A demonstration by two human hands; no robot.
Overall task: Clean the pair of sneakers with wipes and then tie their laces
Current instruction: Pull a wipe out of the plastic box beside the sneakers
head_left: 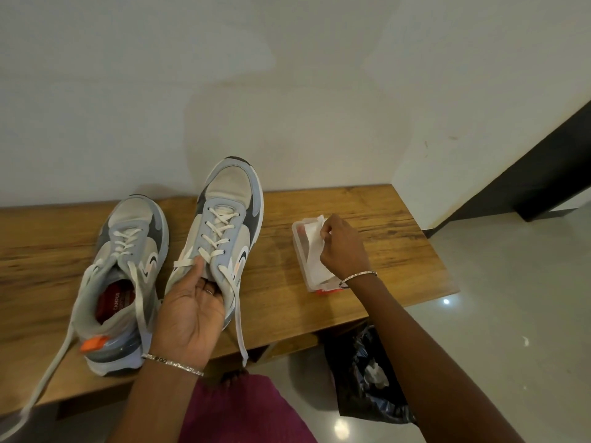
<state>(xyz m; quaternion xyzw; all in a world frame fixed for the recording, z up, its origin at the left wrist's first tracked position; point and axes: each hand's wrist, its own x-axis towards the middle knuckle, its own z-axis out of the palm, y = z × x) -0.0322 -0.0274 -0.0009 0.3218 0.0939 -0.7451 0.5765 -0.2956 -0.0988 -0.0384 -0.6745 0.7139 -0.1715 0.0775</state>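
Observation:
Two grey and white sneakers with loose white laces are on a wooden bench (367, 206). One sneaker (128, 251) lies flat at the left, its red insole showing. My left hand (188, 311) grips the other sneaker (224, 219) by its tongue and collar, toe tilted up toward the wall. To the right lies a clear wipes pack (315, 251). My right hand (343, 247) pinches a white wipe (315, 241) at the pack's top.
A white wall rises directly behind the bench. A black plastic bag (361, 378) with crumpled white wipes inside sits on the tiled floor under the bench's right end. A dark skirting strip (543, 174) runs along the right wall. Laces hang over the bench's front edge.

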